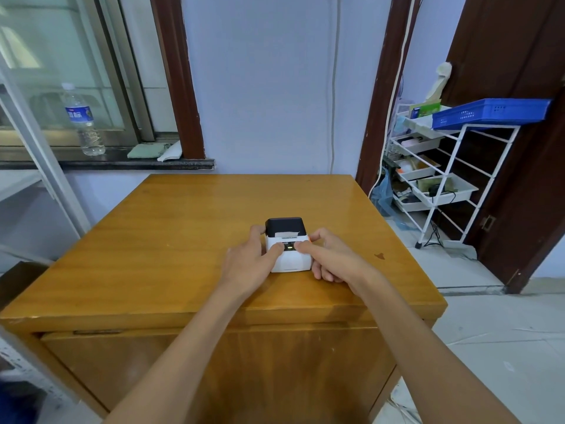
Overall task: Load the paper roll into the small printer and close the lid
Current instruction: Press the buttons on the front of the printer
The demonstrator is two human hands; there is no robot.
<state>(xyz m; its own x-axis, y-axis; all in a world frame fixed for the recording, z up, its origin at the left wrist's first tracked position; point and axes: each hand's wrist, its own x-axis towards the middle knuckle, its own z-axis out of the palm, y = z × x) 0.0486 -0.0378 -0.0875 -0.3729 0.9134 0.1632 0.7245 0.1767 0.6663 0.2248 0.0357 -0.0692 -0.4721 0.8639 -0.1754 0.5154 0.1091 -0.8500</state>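
Observation:
A small white printer (290,263) with a black lid (286,225) stands near the middle of a wooden table (171,234). The lid lies down on the body, and a strip of white paper (286,234) shows at the slot below it. My left hand (247,260) grips the printer's left side, its thumb on the top panel beside a small lit display. My right hand (328,255) holds the right side, with its thumb pressing the top panel too. The paper roll itself is hidden inside.
A water bottle (82,120) and a folded cloth (146,150) rest on the window sill at the back left. To the right of the table stands a white wire rack (452,166) with trays and a blue basket (489,113). A dark wooden door frame rises behind it.

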